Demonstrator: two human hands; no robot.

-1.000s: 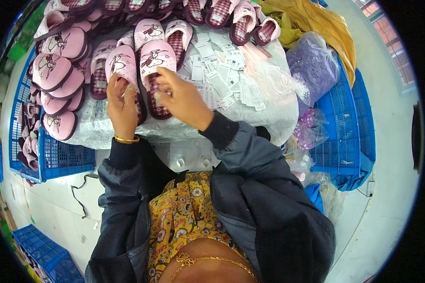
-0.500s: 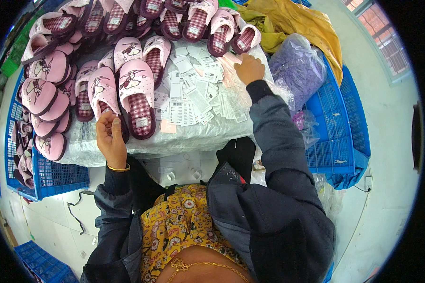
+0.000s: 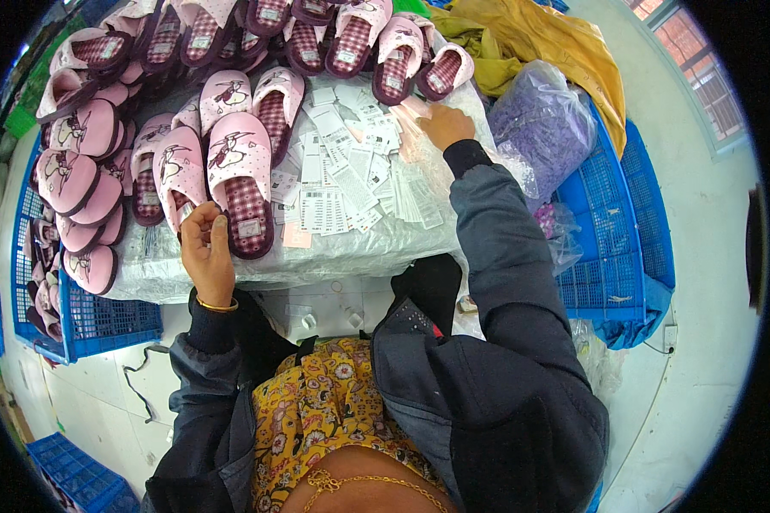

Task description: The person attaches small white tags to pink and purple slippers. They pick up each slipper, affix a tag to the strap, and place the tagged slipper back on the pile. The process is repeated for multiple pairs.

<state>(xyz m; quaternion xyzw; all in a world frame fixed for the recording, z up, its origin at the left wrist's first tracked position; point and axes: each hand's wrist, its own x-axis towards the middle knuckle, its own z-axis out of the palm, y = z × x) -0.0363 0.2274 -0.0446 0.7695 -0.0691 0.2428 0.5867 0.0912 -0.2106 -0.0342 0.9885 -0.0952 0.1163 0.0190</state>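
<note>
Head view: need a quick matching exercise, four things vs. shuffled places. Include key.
Things
1. Left hand
2. Right hand
3. White labels
4. Purple bag

Places
A. Scattered across the table, between the two hands
B. At the heel end of a pink slipper
C. Right of both hands, near a blue crate
D. By the pink strips, near the table's far right

Pairs: 1-B, 2-D, 3-A, 4-C

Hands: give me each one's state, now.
Left hand: fingers curled at a slipper; grip cannot be told.
Right hand: at pink strips; grip cannot be told.
</note>
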